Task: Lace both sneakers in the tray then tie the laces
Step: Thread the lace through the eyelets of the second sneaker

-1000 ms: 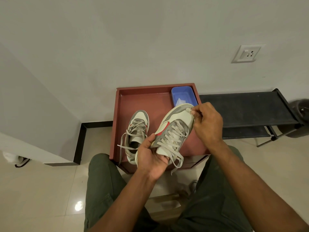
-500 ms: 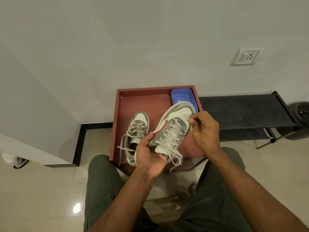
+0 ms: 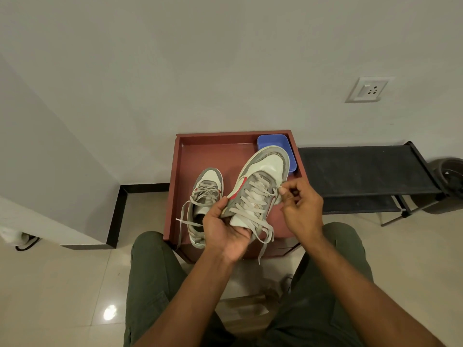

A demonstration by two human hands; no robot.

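A grey and white sneaker with a red stripe [image 3: 265,171] is lifted above the red-brown tray [image 3: 213,151], toe pointing away from me. My left hand [image 3: 225,229] grips its heel from below. My right hand [image 3: 299,204] is beside the shoe's right edge, thumb and forefinger pinching at a lace near the lower eyelets. Its beige laces [image 3: 253,214] are threaded across and the ends hang loose over my left hand. The second sneaker [image 3: 204,196] lies in the tray to the left, laced, with loose ends trailing toward the tray's near edge.
A blue plastic tub [image 3: 274,142] sits in the tray's far right corner, partly behind the lifted shoe. A black low rack [image 3: 363,169] stands right of the tray. The wall is directly behind, with a socket [image 3: 368,89]. My knees flank the tray.
My right hand slid from the shoe's toe down along its right side to the laces. The shoe's toe tipped slightly farther away and up.
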